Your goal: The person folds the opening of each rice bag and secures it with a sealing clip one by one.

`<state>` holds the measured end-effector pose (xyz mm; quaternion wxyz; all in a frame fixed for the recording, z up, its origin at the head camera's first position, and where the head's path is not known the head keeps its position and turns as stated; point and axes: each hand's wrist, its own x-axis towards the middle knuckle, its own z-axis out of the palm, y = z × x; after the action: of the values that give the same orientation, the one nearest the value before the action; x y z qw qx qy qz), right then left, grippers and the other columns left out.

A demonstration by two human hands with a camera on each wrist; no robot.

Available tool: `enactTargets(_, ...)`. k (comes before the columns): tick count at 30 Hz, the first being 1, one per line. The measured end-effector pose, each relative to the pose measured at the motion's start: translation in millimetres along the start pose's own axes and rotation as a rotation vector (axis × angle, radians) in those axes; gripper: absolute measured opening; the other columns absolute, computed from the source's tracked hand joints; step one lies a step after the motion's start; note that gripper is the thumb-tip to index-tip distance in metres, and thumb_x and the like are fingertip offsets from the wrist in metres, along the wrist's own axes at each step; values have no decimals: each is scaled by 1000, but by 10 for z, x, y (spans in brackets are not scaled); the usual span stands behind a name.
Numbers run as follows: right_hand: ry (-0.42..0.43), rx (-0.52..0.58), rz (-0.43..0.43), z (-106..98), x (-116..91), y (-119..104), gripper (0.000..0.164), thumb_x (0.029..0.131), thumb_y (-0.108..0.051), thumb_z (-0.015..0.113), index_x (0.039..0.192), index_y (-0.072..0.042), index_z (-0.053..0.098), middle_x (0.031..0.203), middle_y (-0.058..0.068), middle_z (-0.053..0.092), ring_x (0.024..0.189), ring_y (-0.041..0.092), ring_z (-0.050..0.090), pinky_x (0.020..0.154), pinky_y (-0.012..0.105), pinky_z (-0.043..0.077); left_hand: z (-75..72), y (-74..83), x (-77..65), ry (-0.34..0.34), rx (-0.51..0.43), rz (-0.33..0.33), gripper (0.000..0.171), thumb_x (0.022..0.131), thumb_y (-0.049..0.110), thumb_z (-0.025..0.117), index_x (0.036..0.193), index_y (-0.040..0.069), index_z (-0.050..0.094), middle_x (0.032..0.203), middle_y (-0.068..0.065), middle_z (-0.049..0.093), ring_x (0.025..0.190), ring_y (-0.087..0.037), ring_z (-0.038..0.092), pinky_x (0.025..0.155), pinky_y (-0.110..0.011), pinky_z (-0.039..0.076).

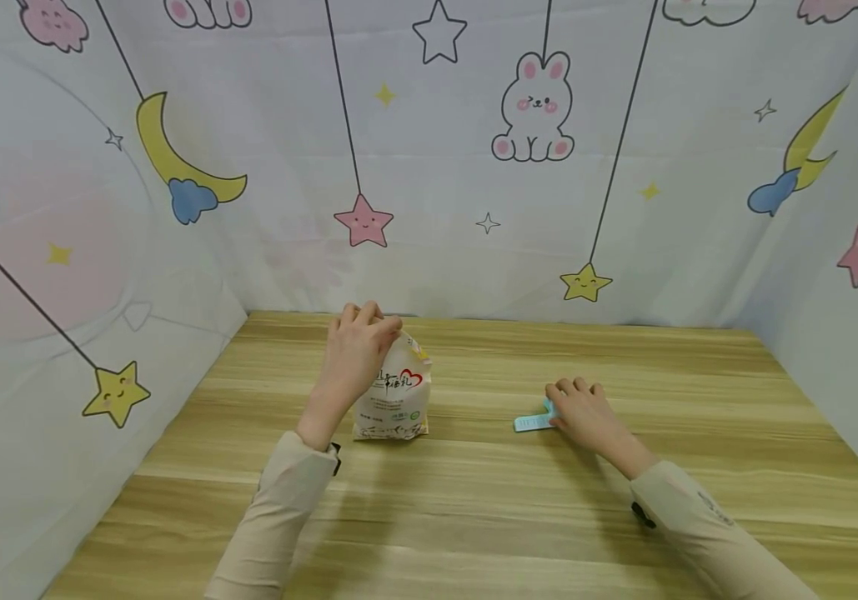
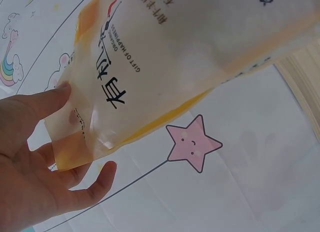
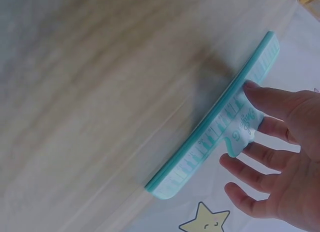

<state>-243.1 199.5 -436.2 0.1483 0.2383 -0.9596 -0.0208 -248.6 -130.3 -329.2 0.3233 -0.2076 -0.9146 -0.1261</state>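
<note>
My left hand (image 1: 357,346) grips the top of a cream plastic food bag (image 1: 397,400) with yellow edges and dark printed characters. The bag stands upright on the table. In the left wrist view, the thumb lies over the front of the bag's top corner (image 2: 75,149) and fingers reach behind it. Farther right, my right hand (image 1: 586,414) pinches a turquoise bag clip (image 1: 532,422) at the tabletop. The right wrist view shows the thumb on the long ruled bar of the clip (image 3: 200,147), with the index finger behind its short printed handle (image 3: 245,124).
The wood-grain table (image 1: 466,517) carries both things. A white fabric curtain (image 1: 444,142) with hanging stars, moons and rabbits stands along the back edge, and similar fabric closes off the left and right sides.
</note>
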Motion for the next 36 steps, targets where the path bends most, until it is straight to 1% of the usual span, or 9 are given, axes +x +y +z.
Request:
enactTargets(5,6,-8,-7,-12,-11,-17,40,72,-24,73,101,-6,52,102,16,58,85,33,52,69,49,42,-4,3,0,3,-2,-3,8,85,21,58,89,18,65,88,-5,55,83,-27,48,73,-44,41)
enactTargets(9,17,-33,-22,-17,-19,-21,38,72,-22,73,98,-5,51,100,16,60,82,33,53,68,48,43,-1,3,0,8,-3,1,7,85,21,59,88,18,65,88,-6,55,82,-27,48,73,-44,41)
enactTargets(18,44,-59,-57,-23,-41,-14,35,72,-20,73,90,-6,47,89,12,63,77,30,54,67,46,43,6,0,2,10,-5,0,8,85,20,59,89,17,66,88,-6,55,83,-28,48,73,-45,41)
enactTargets(25,62,-77,-63,-31,-55,-9,36,71,-21,74,89,-7,46,87,11,61,76,30,52,66,44,43,14,0,7,10,-6,0,8,85,20,59,88,17,65,87,-6,55,82,-28,47,73,-45,40)
enactTargets(28,74,-72,-63,-35,-61,-10,37,70,-21,74,91,-8,46,89,11,61,76,30,52,66,44,43,13,1,6,10,-2,1,8,85,20,59,88,17,65,88,-6,55,82,-28,48,72,-45,40)
enactTargets(36,103,-56,-64,-47,-74,-11,45,69,-20,75,106,-10,51,94,11,61,79,30,55,67,44,45,17,0,6,8,-12,-1,8,84,19,60,89,17,66,88,-6,55,82,-28,48,73,-45,41)
